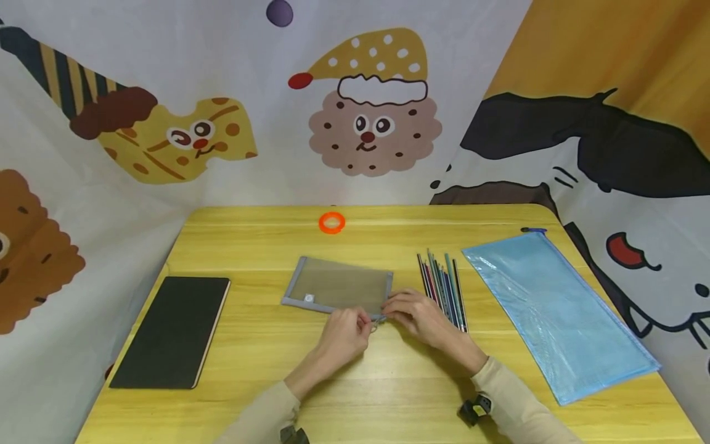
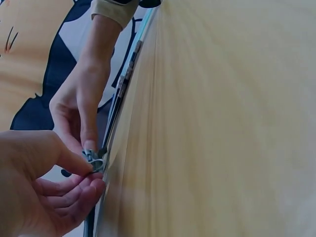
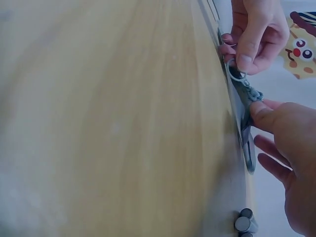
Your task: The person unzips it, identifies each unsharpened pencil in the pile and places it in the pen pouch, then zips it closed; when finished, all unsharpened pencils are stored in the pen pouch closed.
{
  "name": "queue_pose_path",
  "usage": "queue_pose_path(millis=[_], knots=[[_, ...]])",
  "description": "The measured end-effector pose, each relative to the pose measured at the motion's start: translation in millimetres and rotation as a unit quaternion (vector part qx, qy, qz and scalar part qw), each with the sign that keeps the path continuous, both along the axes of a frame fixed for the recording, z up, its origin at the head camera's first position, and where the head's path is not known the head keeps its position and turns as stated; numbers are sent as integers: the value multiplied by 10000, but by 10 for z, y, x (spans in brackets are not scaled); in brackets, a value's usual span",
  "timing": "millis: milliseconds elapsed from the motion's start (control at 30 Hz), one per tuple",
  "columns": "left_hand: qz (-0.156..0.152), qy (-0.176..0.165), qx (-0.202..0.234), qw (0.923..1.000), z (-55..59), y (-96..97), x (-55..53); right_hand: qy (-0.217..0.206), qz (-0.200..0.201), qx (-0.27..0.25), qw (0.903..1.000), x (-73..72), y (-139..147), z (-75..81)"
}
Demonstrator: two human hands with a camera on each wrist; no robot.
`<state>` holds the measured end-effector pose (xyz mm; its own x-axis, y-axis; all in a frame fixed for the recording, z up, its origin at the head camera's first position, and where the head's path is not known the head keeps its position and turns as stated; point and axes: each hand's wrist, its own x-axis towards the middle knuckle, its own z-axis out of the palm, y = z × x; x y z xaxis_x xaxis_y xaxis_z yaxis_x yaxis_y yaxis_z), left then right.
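Observation:
A flat grey pouch (image 1: 344,283) with a see-through panel and grey edging lies in the middle of the table. At its near right corner, my left hand (image 1: 344,336) pinches a small metal ring (image 3: 239,79) between thumb and fingers. This ring hangs from a grey zipper pull (image 3: 255,94) at the pouch's edge. Thumb and fingers of my right hand (image 1: 418,316) pinch the same corner, right beside the pull. In the right wrist view the pouch is seen nearly edge-on, and the fingertips partly cover the corner.
Several pencils (image 1: 444,287) lie bunched just beyond my right wrist. A blue zip bag (image 1: 560,314) covers the right side, with a dark blue pen-like item (image 1: 534,230) at its top. A black notebook (image 1: 172,333) lies at left, an orange ring (image 1: 331,222) at the back.

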<state>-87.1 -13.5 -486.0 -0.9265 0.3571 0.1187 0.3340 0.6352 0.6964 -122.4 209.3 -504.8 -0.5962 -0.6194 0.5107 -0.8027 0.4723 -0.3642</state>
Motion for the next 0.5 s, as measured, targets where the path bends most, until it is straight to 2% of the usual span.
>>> queue_pose_path(millis=[233, 500], knots=[[24, 3, 425, 9991, 21, -44, -27, -537, 116, -597, 9967, -6, 5, -9], [108, 152, 599, 9980, 66, -95, -36, -1234, -113, -1184, 9852, 48, -17, -41]])
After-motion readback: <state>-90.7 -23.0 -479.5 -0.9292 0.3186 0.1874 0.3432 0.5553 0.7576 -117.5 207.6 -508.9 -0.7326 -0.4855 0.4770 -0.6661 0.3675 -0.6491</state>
